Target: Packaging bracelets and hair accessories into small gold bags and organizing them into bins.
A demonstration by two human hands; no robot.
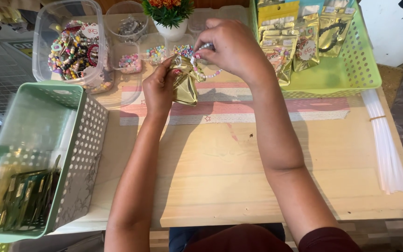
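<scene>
**Desk:** What did the fingers have hold of?

**Photographer:** The left hand [158, 88] pinched a small gold foil pouch [185, 81] by its side, fingers closed on it, holding it upright above the far middle of the surface [239, 172]. The right hand [232, 49] had its fingers closed on a pastel bead bracelet [208, 72] at the pouch's mouth; part of the strand hung outside, looped toward the right.

**Desk:** Any risk in it?

**Photographer:** In my judgement, yes. The loop left outside could have caught on the pouch's edge, and a slack pinch could have let the bracelet drop among the bead tubs behind. The foil looked creased where it was squeezed, so its mouth might have buckled shut.

**Desk:** And around them?

**Photographer:** Pale wooden boards, with a pink-and-white striped paper strip [239, 109] running under the hands. At the far left corner stood a clear tub of bracelets [73, 53]; small bead dishes [157, 52] and a potted plant [169, 16] lined the far edge. A green tray [346, 70] of filled pouches sat at the far right corner, clear plastic sleeves [388, 149] lay along the right edge, and a mint perforated basket [47, 154] of empty gold pouches stood at the left edge. Patterned flooring showed at the right.
</scene>
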